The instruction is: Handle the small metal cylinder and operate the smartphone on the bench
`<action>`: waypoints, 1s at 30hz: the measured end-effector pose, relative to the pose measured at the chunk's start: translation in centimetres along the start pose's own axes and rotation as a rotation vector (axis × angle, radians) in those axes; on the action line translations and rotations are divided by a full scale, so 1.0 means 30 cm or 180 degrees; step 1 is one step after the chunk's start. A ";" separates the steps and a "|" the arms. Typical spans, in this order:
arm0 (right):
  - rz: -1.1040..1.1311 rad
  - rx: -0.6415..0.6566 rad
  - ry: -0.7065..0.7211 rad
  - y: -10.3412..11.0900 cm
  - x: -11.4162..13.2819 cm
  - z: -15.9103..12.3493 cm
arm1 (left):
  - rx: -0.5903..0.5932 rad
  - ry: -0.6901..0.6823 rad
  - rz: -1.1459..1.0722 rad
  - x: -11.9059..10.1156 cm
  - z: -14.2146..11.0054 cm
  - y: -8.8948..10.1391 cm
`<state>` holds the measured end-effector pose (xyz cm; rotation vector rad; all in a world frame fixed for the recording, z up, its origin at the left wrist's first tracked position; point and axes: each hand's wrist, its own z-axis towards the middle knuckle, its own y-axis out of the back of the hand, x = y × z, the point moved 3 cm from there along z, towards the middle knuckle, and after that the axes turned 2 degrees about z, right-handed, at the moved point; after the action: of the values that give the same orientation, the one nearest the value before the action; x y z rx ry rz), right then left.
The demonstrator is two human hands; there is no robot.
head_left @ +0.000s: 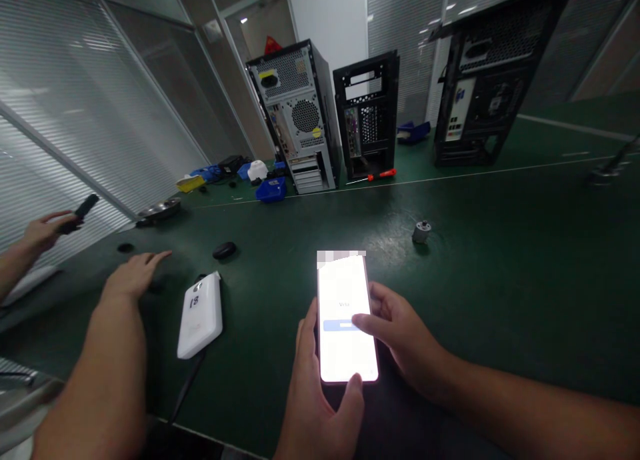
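A smartphone (345, 350) with a bright white screen and a blue button bar is held upright above the green table. My left hand (325, 407) grips its lower left side, the thumb over the bottom edge. At the right edge, my right hand (400, 327) has curled fingers against the phone, its thumb lying over the blue bar. Parts of the fingers on both hands are hidden behind the phone. Beyond it on the right stands a small metal motor (421, 231). To the left lies a white power bank-like box (200, 320) marked 18, with a cable.
A co-worker's hand (131, 273) reaches over the table at left; their other hand (47, 230) holds a dark phone-like object (83, 210). A black mouse (225, 250) lies nearby. Computer cases (305, 120), a red screwdriver (383, 175) and blue bins (271, 190) line the back.
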<state>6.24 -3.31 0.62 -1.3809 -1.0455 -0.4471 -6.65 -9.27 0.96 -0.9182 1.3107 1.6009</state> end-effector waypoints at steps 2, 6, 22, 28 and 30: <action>0.0090 -0.0035 0.0015 0.001 0.003 -0.004 | -0.0012 -0.0008 0.0022 -0.002 0.000 0.001; 0.0129 -0.0087 -0.0007 0.001 0.006 -0.005 | -0.0015 -0.0095 0.0100 0.002 0.000 0.003; 0.0232 -0.0017 0.0118 0.025 -0.011 -0.007 | 0.0007 -0.0241 0.0281 -0.010 -0.001 0.006; 0.0350 0.0062 0.0247 0.021 0.003 -0.008 | 0.0035 -0.0386 0.0491 -0.006 -0.011 -0.003; 0.0397 0.0057 0.0270 0.021 0.005 -0.010 | 0.0025 -0.0449 0.0573 -0.004 -0.013 -0.006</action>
<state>6.92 -3.41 0.41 -1.3904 -0.8872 -0.3999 -6.44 -9.66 0.93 -0.6848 1.3294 1.7630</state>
